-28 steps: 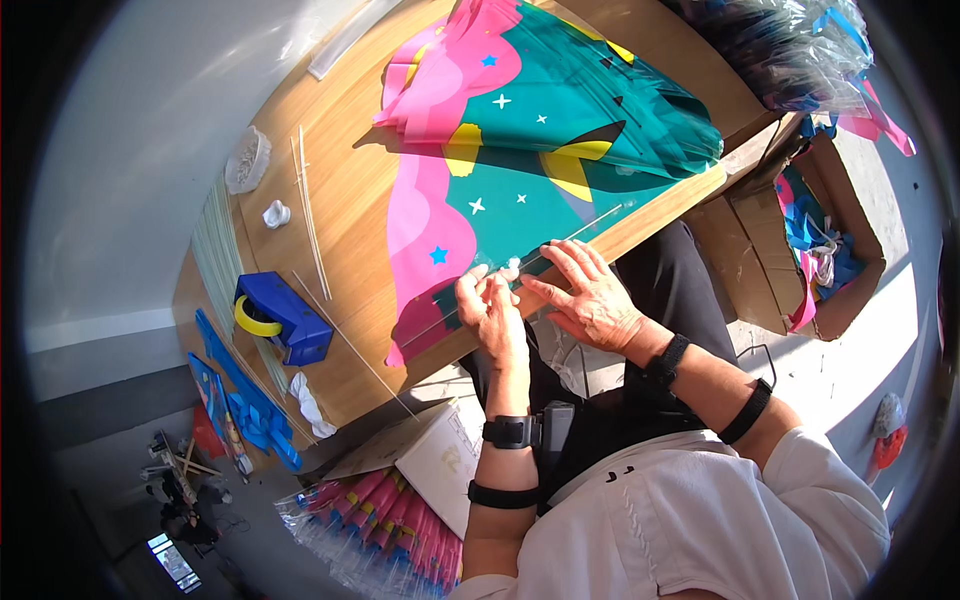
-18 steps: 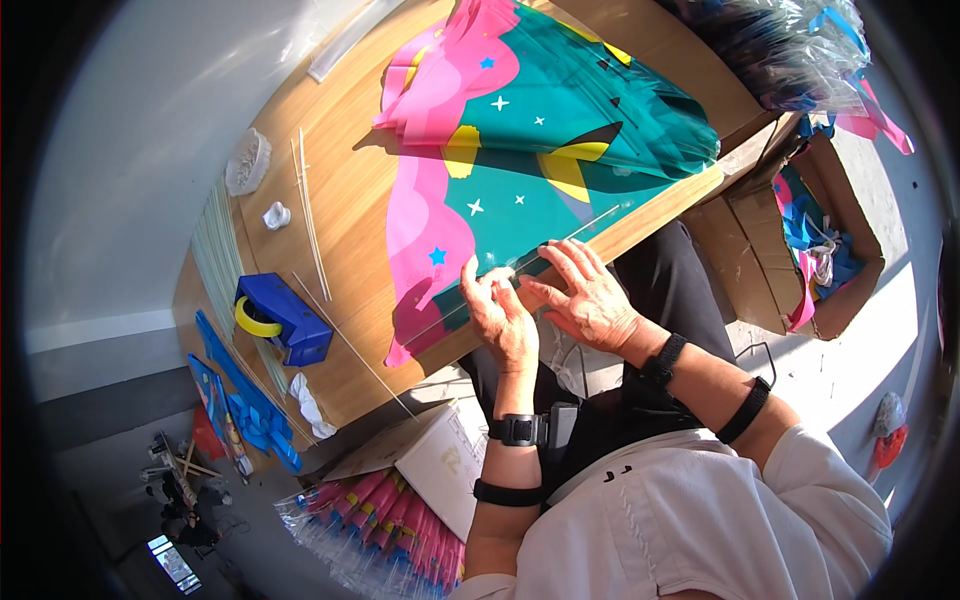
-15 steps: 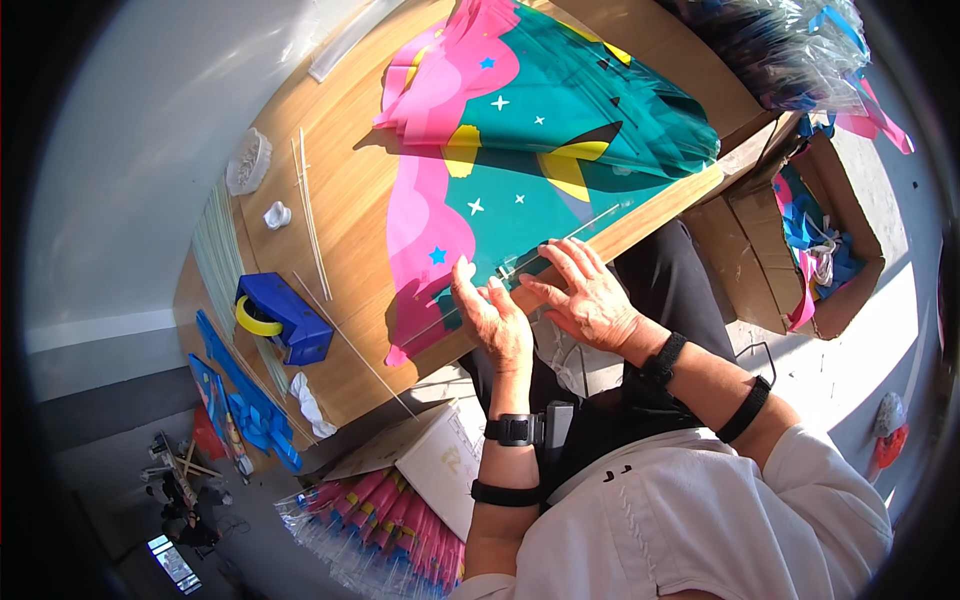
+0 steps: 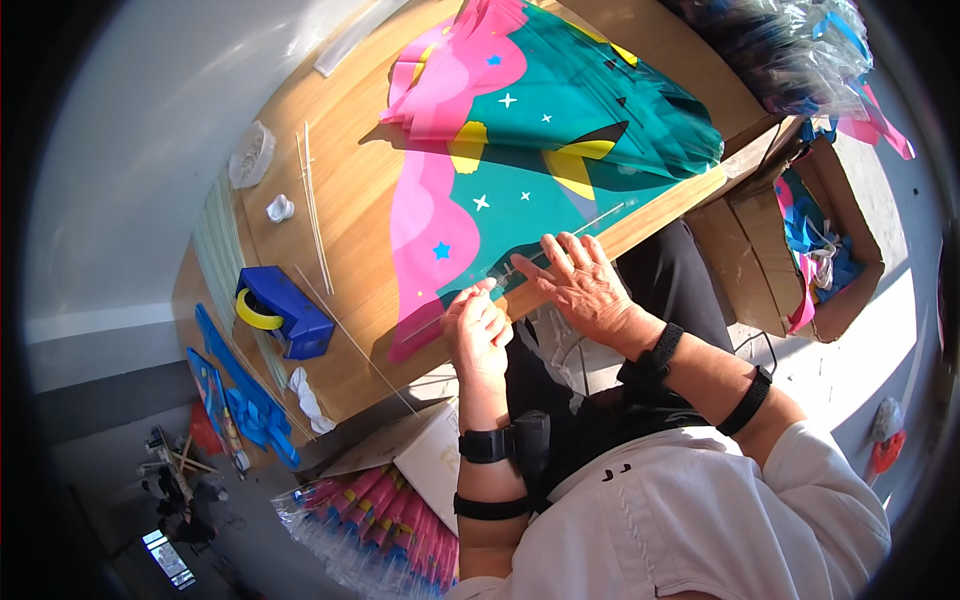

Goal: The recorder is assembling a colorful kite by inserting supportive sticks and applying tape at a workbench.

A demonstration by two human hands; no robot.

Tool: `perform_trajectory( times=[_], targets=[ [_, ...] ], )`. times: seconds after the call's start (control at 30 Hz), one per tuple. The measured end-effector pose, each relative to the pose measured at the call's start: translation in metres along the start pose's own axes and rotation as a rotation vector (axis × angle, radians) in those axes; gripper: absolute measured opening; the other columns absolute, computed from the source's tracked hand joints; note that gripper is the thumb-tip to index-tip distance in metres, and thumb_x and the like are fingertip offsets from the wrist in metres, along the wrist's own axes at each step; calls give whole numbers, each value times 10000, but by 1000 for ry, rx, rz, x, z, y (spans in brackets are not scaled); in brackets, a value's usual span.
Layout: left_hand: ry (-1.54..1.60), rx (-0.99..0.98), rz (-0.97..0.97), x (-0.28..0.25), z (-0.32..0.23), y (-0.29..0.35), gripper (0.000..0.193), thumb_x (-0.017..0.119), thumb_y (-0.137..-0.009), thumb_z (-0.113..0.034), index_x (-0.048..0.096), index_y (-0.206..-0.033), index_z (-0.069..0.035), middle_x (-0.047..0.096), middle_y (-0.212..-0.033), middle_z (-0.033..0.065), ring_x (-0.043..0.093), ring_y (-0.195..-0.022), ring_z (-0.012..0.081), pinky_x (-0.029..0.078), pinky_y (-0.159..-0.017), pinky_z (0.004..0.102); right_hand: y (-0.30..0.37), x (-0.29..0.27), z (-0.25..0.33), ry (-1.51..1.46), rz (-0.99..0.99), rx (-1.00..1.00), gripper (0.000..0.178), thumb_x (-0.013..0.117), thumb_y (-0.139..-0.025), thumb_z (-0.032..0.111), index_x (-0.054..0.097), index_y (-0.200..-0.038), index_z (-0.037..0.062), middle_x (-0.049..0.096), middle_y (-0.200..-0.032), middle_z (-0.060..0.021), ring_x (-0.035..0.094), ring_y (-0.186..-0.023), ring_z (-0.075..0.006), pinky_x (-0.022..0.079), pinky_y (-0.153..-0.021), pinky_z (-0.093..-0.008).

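Note:
A thin printed sheet (image 4: 440, 215), green and pink with stars and yellow shapes, lies on the wooden table, its far part folded over in loose layers. Along its near edge runs a thin pale rod (image 4: 603, 217), with a small clear piece (image 4: 502, 272) on that edge between my hands. My left hand (image 4: 478, 325) is closed at this edge, thumb and fingertips pinched together; whatever they hold is too small to make out. My right hand (image 4: 582, 288) rests palm down with fingers stretched over the sheet's edge and the table rim.
A blue tape dispenser (image 4: 290, 315) with yellow tape stands on the left, near thin white rods (image 4: 314, 220) and a clear tub (image 4: 252, 155). Below the table are an open carton (image 4: 745, 245) at right and pink wrapped packs (image 4: 390, 525) at lower left.
My left hand has gone from open with raised fingers to a closed pinch at the sheet's edge. My right hand has flattened slightly and stays beside it.

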State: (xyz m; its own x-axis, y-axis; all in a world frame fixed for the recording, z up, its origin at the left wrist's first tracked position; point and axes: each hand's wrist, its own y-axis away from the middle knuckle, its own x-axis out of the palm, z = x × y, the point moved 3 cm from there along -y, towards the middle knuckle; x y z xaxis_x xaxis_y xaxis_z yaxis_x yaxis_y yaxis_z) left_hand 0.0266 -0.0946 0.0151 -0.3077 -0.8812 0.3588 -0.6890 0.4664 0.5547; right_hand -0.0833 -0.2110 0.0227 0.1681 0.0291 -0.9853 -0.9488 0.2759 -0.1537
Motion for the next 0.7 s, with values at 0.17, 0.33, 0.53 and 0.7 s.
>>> perform_trajectory(
  times=[0.17, 0.33, 0.53, 0.7],
  targets=[
    [-22, -42, 7, -8, 1, -6, 123, 542, -865, -105, 560, -903, 11, 336, -561, -59, 298, -394, 29, 248, -329, 186, 0, -1, -1, -21, -2, 7, 560, 503, -845, 207, 368, -1389, 230, 422, -1233, -134, 419, -1158, -295, 348, -965, -448],
    [-107, -22, 11, -6, 2, -6, 127, 545, -859, -106, 561, -906, 11, 332, -544, -60, 306, -394, 39, 257, -339, 193, 2, 1, -3, -45, -16, 16, 572, 514, -831, 191, 375, -1385, 235, 421, -1229, -126, 421, -1155, -292, 350, -965, -445],
    [-150, -19, -3, -6, 2, -6, 129, 544, -860, -107, 561, -914, 9, 328, -545, -61, 309, -398, 39, 266, -344, 191, 2, 0, -3, -68, 9, 15, 609, 531, -821, 183, 338, -1399, 202, 398, -1261, -129, 394, -1177, -293, 318, -985, -446],
    [-180, 20, 5, -7, 6, -8, 138, 541, -880, -129, 560, -921, 1, 326, -548, -62, 309, -402, 32, 259, -344, 188, 6, 4, -5, -117, -26, 20, 612, 535, -818, 172, 352, -1394, 270, 393, -1284, -139, 388, -1197, -306, 318, -990, -460]
  ],
)
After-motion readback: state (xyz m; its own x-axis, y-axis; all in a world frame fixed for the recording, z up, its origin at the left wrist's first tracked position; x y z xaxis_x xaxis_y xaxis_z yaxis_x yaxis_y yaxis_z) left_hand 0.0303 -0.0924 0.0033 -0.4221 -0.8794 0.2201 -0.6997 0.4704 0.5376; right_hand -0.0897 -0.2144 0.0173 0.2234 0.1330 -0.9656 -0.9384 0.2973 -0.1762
